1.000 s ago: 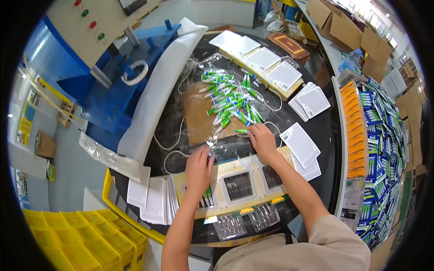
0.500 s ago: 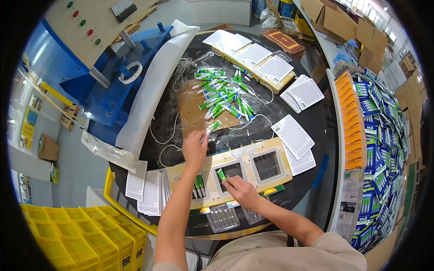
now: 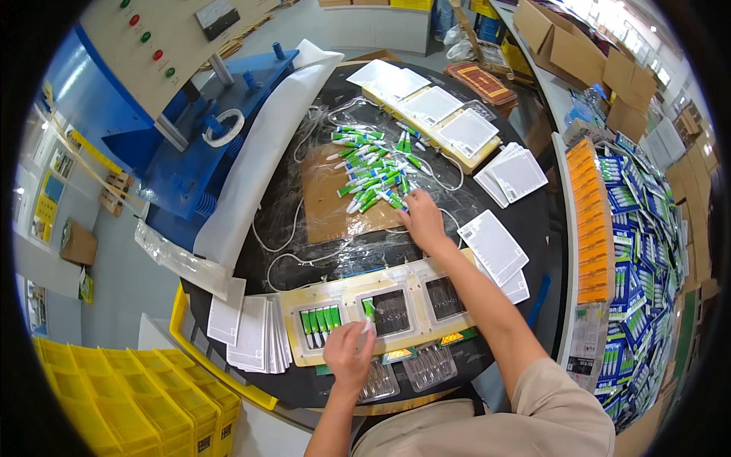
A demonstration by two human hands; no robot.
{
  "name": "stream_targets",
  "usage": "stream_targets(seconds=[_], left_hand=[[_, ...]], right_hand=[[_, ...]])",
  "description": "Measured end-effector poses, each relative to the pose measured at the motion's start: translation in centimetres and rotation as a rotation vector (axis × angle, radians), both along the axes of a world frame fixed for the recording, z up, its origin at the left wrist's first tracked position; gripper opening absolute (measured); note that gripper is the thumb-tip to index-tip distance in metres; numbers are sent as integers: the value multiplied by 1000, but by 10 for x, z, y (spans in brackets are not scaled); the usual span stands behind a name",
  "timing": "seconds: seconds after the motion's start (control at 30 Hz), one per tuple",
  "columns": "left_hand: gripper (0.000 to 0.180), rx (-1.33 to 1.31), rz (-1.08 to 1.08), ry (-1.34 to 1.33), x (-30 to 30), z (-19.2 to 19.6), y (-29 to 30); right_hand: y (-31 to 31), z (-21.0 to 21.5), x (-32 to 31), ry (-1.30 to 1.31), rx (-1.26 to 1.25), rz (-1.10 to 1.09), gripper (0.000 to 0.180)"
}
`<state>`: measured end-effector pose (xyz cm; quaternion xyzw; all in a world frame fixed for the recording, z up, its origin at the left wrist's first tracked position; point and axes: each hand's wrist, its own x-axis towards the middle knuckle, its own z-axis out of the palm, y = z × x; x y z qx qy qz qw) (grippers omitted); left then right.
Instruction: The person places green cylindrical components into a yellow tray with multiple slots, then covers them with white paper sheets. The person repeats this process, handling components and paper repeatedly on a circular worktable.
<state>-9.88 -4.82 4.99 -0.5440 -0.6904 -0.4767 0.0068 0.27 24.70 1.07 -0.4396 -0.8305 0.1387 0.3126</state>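
My left hand (image 3: 350,355) pinches the white-capped end of a small green-and-white tube (image 3: 368,308) at the left side of the middle compartment of a cream tray holder (image 3: 411,339). Several such tubes (image 3: 320,320) lie side by side in the left compartment, caps toward me. Clear plastic blisters (image 3: 393,311) with slots line the holder. My right hand (image 3: 425,221) is stretched across to the near right edge of a loose tube pile (image 3: 373,171). Its thumb and fingers are apart, close to the tubes; their undersides are hidden.
White cards lie in stacks left (image 3: 259,335) and right (image 3: 493,247) of the holder. A second holder (image 3: 457,145) with cards sits at the far side. Loose clear blisters (image 3: 429,369) lie near me. A blue machine (image 3: 183,167) stands left, yellow crates (image 3: 129,404) lower left, packed cards (image 3: 628,266) right.
My left hand has come from near the pile down to the middle compartment with a tube. My right hand has left that compartment and reached out to the pile.
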Motion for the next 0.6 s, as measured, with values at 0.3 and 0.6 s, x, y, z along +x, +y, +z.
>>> stream_targets(seconds=[0.3,0.6], left_hand=[[28,-217,-380,556,6,-22,3],[30,-239,-443,594,-15,-30,-1]], right_hand=[[22,-7,-12,35,-251,60,20],[-168,9,61,279,-103,390,25]])
